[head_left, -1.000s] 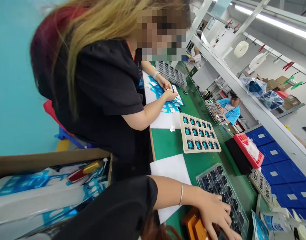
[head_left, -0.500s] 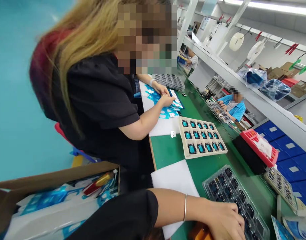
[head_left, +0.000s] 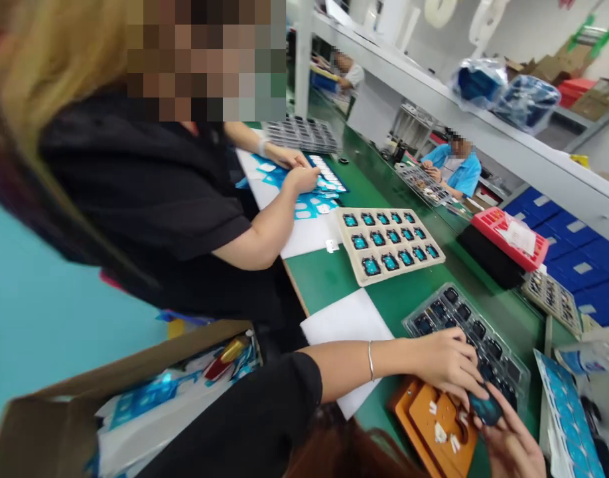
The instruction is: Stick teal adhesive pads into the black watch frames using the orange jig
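At the lower right, my left hand (head_left: 448, 362), with a silver bangle at the wrist, has its fingertips on a dark rounded-square watch case (head_left: 485, 405) with a blue face. My right hand (head_left: 516, 438) grips the same case from the other side between thumb and fingers. Below them sits an orange fixture block (head_left: 431, 438) with small white pieces on it and a curved cutout. Just behind the hands lies a clear plastic tray (head_left: 521, 372) with several dark watch cases, partly covered by my left hand.
A beige tray (head_left: 351, 265) of blue-faced cases stands farther back. White foam (head_left: 344, 322) lies near the table edge. A co-worker's hands (head_left: 299, 169) handle blue sheets at left. An open carton (head_left: 46, 411) is at lower left; blue sheets (head_left: 566, 405) stand at right.
My left hand has come back from over the clear tray to the watch case. My right hand, the case and more of the orange block have come into view as the camera turned.
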A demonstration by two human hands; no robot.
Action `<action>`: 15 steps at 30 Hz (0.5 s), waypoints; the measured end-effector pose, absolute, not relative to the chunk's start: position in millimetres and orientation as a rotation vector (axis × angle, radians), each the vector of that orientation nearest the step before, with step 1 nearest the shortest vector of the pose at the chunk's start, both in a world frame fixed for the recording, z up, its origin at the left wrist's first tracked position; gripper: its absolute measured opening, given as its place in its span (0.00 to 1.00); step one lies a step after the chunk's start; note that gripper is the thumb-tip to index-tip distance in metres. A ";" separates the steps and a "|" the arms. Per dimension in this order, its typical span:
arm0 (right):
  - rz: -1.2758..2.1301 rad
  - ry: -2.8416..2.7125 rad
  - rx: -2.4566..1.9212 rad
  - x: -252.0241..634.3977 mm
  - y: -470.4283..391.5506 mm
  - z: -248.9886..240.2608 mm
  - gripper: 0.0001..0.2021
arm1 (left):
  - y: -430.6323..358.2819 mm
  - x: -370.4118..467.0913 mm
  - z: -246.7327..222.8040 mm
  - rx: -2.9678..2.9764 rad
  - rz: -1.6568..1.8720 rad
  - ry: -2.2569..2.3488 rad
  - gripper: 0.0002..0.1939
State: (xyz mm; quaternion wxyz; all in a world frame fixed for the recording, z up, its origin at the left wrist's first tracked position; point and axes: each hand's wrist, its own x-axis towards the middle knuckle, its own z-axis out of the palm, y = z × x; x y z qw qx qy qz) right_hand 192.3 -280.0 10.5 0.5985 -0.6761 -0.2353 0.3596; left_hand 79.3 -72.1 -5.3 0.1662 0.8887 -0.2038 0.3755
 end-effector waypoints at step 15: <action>0.767 -0.365 -1.192 154.5 -254.4 20.2 0.23 | -58.7 67.0 2.7 2.258 0.781 -0.350 0.28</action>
